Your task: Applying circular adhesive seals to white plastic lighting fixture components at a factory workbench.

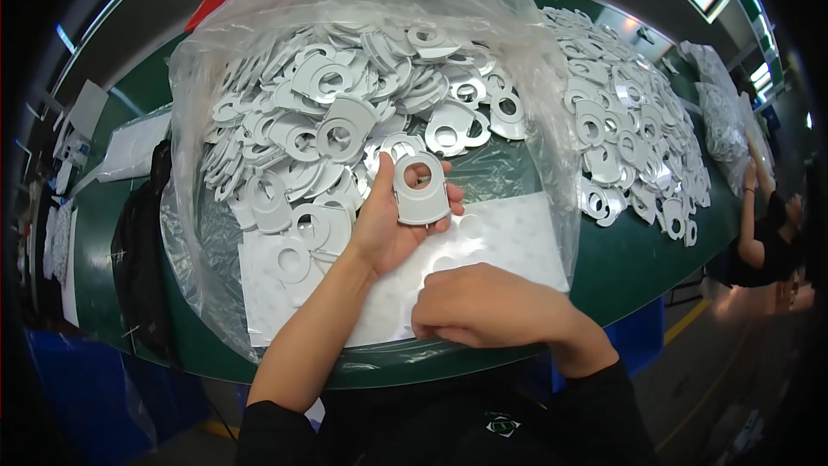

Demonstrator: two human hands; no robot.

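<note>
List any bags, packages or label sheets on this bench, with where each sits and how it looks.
Clear plastic bag: centre, open, full of grey ring-shaped pieces.
White sheet: under both hands, flat, with round cut-outs.
More clear bags: far right, filled.
White packet: far left, flat.

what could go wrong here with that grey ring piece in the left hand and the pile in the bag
1. The left hand holds the grey ring piece only by its edges, above the white sheet; it might slip and drop.
2. The pile of grey pieces slopes toward the hands inside the clear plastic bag; pieces may slide onto the sheet.
3. The right hand presses the sheet near the table edge; it could crease.
</note>
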